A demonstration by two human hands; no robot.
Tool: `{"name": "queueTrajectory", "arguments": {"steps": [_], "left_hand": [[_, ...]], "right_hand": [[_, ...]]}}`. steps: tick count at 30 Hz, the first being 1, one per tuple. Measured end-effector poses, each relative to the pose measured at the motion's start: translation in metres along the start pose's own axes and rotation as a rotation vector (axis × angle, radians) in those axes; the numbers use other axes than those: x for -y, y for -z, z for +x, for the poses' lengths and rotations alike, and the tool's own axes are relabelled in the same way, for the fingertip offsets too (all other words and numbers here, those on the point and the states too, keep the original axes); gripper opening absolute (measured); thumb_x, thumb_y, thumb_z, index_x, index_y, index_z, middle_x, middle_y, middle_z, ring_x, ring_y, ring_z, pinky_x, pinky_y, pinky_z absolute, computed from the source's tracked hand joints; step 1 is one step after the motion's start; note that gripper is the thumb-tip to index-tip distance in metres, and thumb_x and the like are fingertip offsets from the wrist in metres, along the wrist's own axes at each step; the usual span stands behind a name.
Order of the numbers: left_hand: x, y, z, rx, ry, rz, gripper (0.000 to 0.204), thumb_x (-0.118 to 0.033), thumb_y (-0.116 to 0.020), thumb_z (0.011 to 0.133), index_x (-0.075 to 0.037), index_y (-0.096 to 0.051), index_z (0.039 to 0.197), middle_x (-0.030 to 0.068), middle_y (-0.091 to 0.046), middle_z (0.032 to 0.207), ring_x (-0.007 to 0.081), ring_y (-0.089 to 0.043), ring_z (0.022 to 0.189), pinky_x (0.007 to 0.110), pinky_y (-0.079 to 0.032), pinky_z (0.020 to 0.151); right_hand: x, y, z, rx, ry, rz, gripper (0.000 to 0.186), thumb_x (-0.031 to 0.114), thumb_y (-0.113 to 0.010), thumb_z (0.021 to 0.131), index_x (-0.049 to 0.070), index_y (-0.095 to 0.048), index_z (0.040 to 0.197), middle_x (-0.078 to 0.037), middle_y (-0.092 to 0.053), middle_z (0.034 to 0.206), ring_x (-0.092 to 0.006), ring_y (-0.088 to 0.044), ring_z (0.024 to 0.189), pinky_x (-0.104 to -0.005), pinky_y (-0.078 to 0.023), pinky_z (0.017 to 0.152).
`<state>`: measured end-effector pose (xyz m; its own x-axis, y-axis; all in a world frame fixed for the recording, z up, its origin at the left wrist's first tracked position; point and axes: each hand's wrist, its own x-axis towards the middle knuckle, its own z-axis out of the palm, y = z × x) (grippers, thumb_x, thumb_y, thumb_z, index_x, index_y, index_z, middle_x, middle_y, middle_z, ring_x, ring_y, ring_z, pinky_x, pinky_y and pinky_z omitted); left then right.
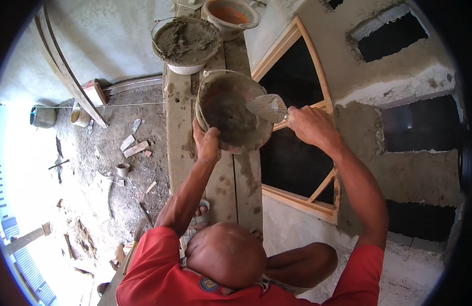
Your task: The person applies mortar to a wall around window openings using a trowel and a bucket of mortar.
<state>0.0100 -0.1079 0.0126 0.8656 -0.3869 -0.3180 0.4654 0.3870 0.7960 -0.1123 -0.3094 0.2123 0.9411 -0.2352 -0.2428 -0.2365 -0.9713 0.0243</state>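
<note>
My left hand [207, 143] grips the near-left rim of a mortar-smeared bucket [201, 104]. Its thumb shows outside the rim; some of the other fingers are hidden. Wet grey mortar [230, 115] lies low inside the bucket. My right hand [313, 127] is closed round the handle of a trowel [269, 107]. The trowel's blade, coated with mortar, reaches over the bucket's right side and points left. Just beyond stands a second bucket [190, 67], heaped with thick grey mortar. Both buckets rest on wooden planks [181, 122].
A pale tub [208, 13] with orange inside stands at the far end. On the right, a wooden window frame [292, 206] is set in a plastered wall [353, 135] with several openings. The ground [113, 148] to the left, below the planks, has rubble and a small pot [123, 169].
</note>
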Motion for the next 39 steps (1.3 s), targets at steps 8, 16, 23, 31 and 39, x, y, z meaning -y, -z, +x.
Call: {"name": "queueTrajectory", "arguments": {"steps": [8,16,23,31,39], "left_hand": [[-0.014,0.040,-0.063,0.094,0.078,0.025,0.065,0.007,-0.050,0.067,0.000,-0.045,0.131,0.0119,-0.057,0.117,0.0231,-0.055,0.107,0.032,-0.045,0.095],[-0.003,0.056,-0.065,-0.008,-0.160,0.279,0.075,-0.004,-0.060,0.079,0.001,-0.032,0.148,0.0180,-0.044,0.142,0.0274,-0.043,0.132,0.036,-0.032,0.112],[0.004,0.065,-0.058,-0.022,-0.212,0.294,0.071,-0.022,-0.056,0.094,0.001,-0.023,0.153,0.0205,-0.034,0.152,0.0285,-0.034,0.140,0.037,-0.025,0.116],[-0.019,0.082,-0.041,0.190,-0.084,0.136,0.071,-0.053,-0.033,0.104,0.000,-0.029,0.151,0.0170,-0.038,0.150,0.0259,-0.036,0.139,0.037,-0.026,0.116],[-0.045,0.079,0.040,0.514,0.203,-0.038,0.098,-0.075,-0.020,0.095,0.006,-0.030,0.149,0.0185,-0.039,0.152,0.0281,-0.037,0.141,0.038,-0.027,0.118]], "right_hand": [[0.028,-0.024,0.004,0.182,-0.008,-0.017,0.025,0.020,-0.058,0.090,-0.002,-0.064,0.099,-0.026,-0.068,0.080,-0.0424,-0.068,0.083,-0.0510,-0.054,0.076],[0.066,-0.087,-0.003,0.589,-0.082,0.278,0.031,0.018,-0.051,0.091,-0.006,-0.066,0.103,-0.032,-0.065,0.104,-0.0471,-0.063,0.102,-0.0525,-0.051,0.087],[0.093,-0.077,-0.012,0.704,-0.330,0.781,0.035,0.029,-0.055,0.092,-0.002,-0.067,0.103,-0.029,-0.067,0.099,-0.0445,-0.065,0.095,-0.0498,-0.051,0.080],[0.084,-0.036,-0.014,0.196,0.053,0.213,0.026,0.024,-0.057,0.089,0.001,-0.067,0.098,-0.025,-0.067,0.092,-0.0375,-0.069,0.090,-0.0485,-0.054,0.077],[0.086,-0.060,0.020,0.004,0.039,-0.038,0.020,0.016,-0.056,0.090,0.004,-0.066,0.103,-0.021,-0.066,0.094,-0.0345,-0.070,0.086,-0.0431,-0.057,0.066]]}}
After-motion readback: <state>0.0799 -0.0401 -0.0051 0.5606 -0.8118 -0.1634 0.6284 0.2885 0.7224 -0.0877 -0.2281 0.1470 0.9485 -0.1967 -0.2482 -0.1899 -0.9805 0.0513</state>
